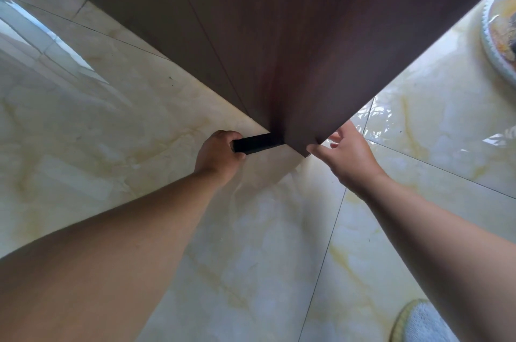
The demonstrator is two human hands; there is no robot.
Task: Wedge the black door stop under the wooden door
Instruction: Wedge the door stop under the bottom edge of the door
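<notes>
I'm seeing a black door stop (257,142) showing against the dark brown wood-grain door (293,34), with cream, yellow-veined marble tiles (251,244) gleaming beneath the door.

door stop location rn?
Head view, centre: the black door stop lies on the tiled floor, held by the left hand, its far end at the wooden door bottom corner; right hand opposite.

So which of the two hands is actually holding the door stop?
The left hand: its fingers wrap the outer end of the black door stop. The right hand only touches the door at its bottom corner, fingers spread.
</notes>
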